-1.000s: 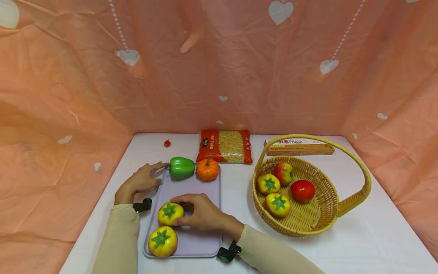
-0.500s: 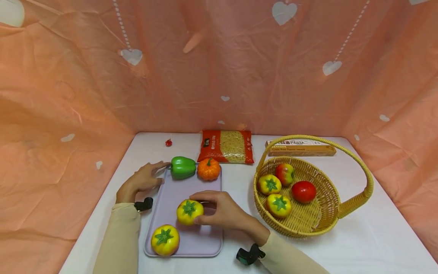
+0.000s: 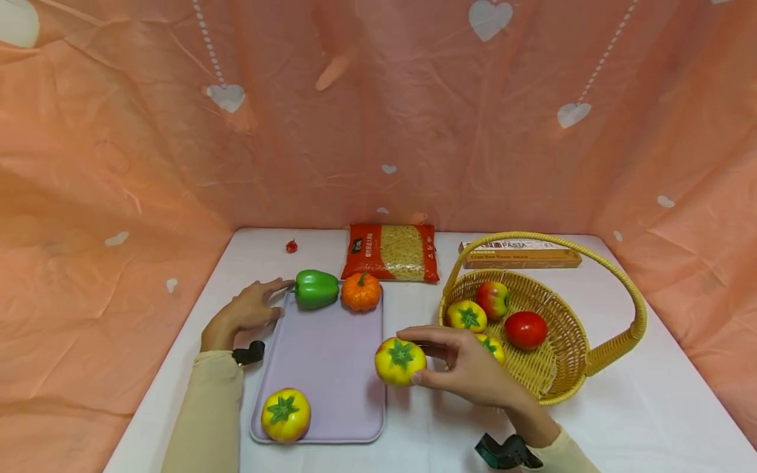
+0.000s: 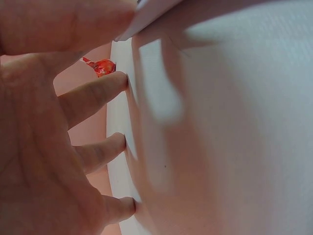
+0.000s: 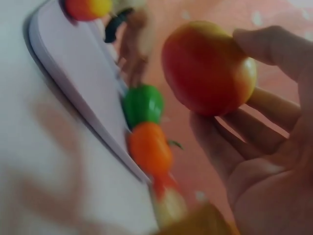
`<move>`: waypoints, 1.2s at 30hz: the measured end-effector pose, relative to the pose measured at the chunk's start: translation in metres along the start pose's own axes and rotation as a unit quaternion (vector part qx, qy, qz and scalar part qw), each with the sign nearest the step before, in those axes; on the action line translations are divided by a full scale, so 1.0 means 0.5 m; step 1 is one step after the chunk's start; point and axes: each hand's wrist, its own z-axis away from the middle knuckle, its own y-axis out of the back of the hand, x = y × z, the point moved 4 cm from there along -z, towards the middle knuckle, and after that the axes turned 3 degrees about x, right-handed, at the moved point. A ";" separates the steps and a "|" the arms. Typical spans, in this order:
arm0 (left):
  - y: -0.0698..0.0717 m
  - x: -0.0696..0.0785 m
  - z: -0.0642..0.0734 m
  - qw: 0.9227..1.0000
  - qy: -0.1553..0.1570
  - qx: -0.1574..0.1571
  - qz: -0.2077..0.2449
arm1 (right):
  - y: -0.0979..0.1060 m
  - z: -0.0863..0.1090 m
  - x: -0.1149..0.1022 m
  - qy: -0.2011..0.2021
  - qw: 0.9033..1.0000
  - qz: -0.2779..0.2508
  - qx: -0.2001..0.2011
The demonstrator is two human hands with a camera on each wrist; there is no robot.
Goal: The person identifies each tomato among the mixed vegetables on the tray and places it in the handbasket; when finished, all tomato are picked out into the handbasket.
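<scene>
My right hand (image 3: 473, 371) pinches a yellow-and-red persimmon (image 3: 400, 361) with a green star-shaped calyx. They are above the table, between the tray's right edge and the basket. In the right wrist view the persimmon (image 5: 208, 68) sits between thumb and fingertips, its red underside showing. At the tray's upper left edge rests my left hand (image 3: 245, 312), beside the green bell pepper (image 3: 316, 289). The left wrist view shows its fingers (image 4: 93, 100) spread, fingertips on the white tabletop. Another persimmon (image 3: 286, 415) lies in the lilac tray's (image 3: 331, 374) near left corner.
The wicker basket (image 3: 570, 328) with its tall handle holds a red tomato (image 3: 526, 330), an apple (image 3: 492, 300) and two persimmons. A small orange pumpkin (image 3: 361, 292) is in the tray. Behind lie a pasta bag (image 3: 390, 253), a pasta box (image 3: 520, 256) and a tiny red item (image 3: 292, 246).
My right hand has lifted the persimmon from the tray and carried it right, past the tray's edge toward the basket. My left hand has stayed in place.
</scene>
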 end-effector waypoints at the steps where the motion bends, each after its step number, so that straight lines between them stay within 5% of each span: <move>1: 0.000 0.000 0.001 1.000 -0.002 0.001 0.000 | 0.012 0.012 -0.001 -0.001 1.000 0.004 0.006; 6: -0.001 -0.002 0.003 1.000 -0.008 0.006 -0.003 | 0.074 0.069 -0.008 -0.007 0.999 0.020 0.046; 16: -0.003 -0.011 0.001 0.999 0.028 -0.010 -0.011 | 0.181 0.149 -0.011 -0.009 0.985 0.074 0.154; 25: -0.003 -0.010 -0.003 1.000 0.020 -0.005 -0.016 | 0.225 0.168 0.007 -0.066 0.962 0.147 0.219; 36: -0.002 -0.003 -0.006 1.000 0.013 -0.006 -0.015 | 0.241 0.163 0.040 -0.151 0.928 0.237 0.243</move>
